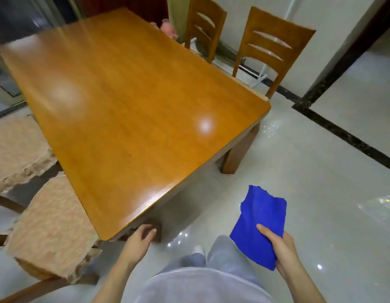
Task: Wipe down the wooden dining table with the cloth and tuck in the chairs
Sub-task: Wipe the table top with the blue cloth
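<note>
The folded blue cloth [262, 224] is held in the right grip [279, 248], with the thumb laid over its near edge and the fingers curled beneath. It is carried above the pale tiled floor [321, 171], off the near end of the wooden counter [124, 95]. The left grip [139, 239] is seen with fingers loosely curled and nothing held, just below the counter's near corner; whether it touches cannot be told. Ceiling light is reflected in the glossy top. Along the left side two cushioned chairs [52, 226] are set, the nearer seat partly under the edge. Along the right side two slat-backed wooden chairs [270, 49] are stood.
</note>
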